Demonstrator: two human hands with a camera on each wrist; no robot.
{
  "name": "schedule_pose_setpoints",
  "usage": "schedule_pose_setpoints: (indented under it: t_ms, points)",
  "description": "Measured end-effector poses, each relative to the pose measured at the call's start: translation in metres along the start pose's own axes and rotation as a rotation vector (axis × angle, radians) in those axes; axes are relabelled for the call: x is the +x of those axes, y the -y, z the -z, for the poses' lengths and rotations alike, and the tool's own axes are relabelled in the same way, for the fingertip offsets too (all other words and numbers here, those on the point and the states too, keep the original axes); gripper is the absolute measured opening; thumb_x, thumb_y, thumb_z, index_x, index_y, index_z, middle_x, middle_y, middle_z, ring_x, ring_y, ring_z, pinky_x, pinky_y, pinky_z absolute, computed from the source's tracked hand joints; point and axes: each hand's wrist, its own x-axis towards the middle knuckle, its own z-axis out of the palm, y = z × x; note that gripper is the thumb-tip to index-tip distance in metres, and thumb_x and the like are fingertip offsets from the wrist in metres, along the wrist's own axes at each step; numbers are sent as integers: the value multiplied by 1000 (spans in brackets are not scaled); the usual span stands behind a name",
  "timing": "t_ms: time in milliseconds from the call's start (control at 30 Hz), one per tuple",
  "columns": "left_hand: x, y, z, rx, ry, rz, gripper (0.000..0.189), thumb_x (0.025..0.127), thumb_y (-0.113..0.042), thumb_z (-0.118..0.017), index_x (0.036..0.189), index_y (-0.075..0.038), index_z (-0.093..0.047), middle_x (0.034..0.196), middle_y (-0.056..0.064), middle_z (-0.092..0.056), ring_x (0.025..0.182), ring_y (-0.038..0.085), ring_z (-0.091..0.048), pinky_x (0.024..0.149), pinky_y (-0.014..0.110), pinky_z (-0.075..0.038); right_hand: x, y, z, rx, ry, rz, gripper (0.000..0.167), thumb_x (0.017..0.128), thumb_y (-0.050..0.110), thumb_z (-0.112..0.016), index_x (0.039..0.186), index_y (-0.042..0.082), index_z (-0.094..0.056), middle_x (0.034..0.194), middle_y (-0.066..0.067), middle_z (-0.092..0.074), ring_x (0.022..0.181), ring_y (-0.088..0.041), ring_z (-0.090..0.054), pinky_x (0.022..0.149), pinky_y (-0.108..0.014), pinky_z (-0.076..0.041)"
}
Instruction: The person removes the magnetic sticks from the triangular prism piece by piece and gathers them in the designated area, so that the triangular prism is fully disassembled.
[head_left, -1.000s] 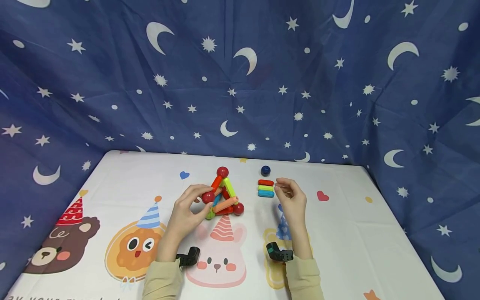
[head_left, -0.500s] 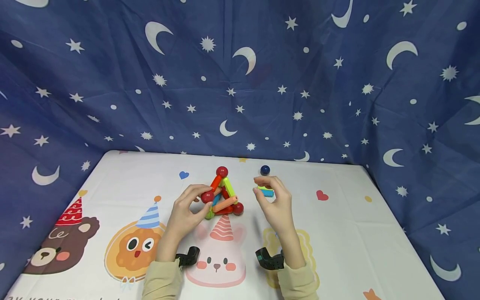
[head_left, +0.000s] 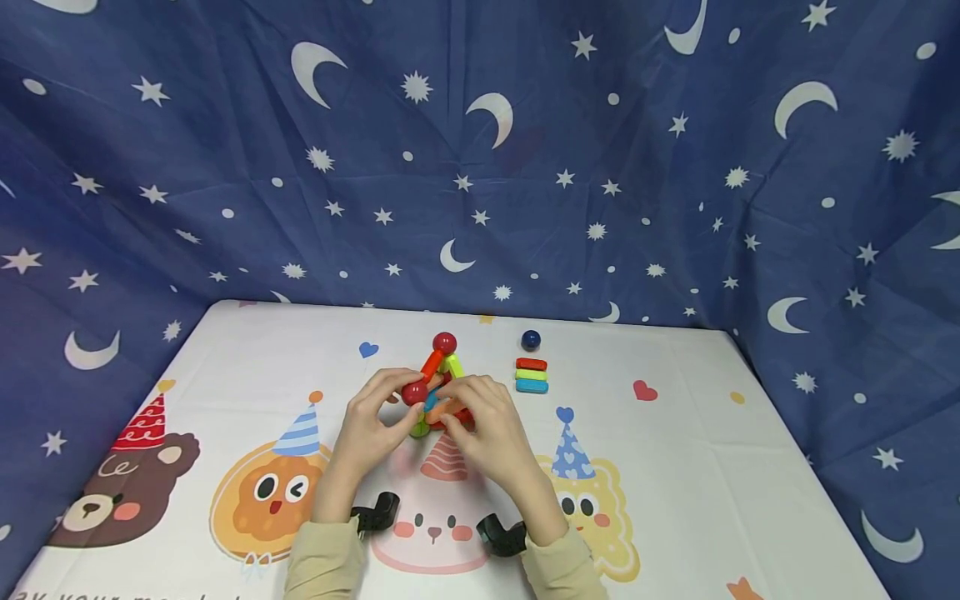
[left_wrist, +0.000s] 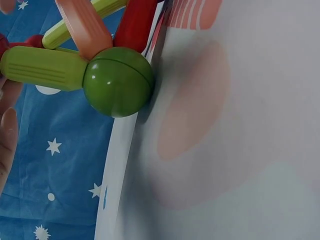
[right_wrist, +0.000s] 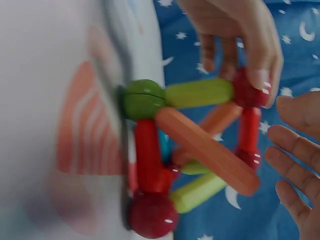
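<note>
A frame of magnetic rods and balls stands on the table between the hands. My left hand pinches a red ball at its raised left corner. My right hand is at the frame's right side, around the orange rod; in the right wrist view its fingers are extended and apart from that rod. The orange rod slants up from a green ball at the base, its other end without a ball. Another red ball tops the far corner. In the head view the right hand hides the frame's right side.
Right of the frame, a red rod, a yellow-green rod and a blue rod lie side by side. A dark blue ball sits behind them. A starry blue curtain hangs behind the printed white tablecloth.
My right hand has moved left from beside the loose rods to the frame, uncovering those rods. My left hand has stayed on the red ball, and the frame has not visibly moved.
</note>
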Motion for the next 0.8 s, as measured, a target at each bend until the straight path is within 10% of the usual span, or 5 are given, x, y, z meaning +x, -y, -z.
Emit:
schedule_pose_setpoints:
  t_ms: [333, 800]
  points:
    - [0, 0, 1, -19, -1, 7, 44, 76, -2, -78, 116, -15, -67, 115, 2, -65, 96, 13, -59, 72, 31, -51, -3, -4, -21, -189, 76, 27, 25, 79, 17, -76, 104, 18, -70, 105, 6, -68, 105, -14, -56, 98, -34, -41]
    - [0, -1, 1, -24, 7, 20, 44, 77, -2, -76, 118, -16, -66, 117, 1, -65, 95, 12, -59, 74, 29, -51, -8, -9, -34, -358, 109, -11, 17, 80, 25, -77, 95, 22, -72, 86, 9, -69, 76, -11, -57, 65, -22, -35]
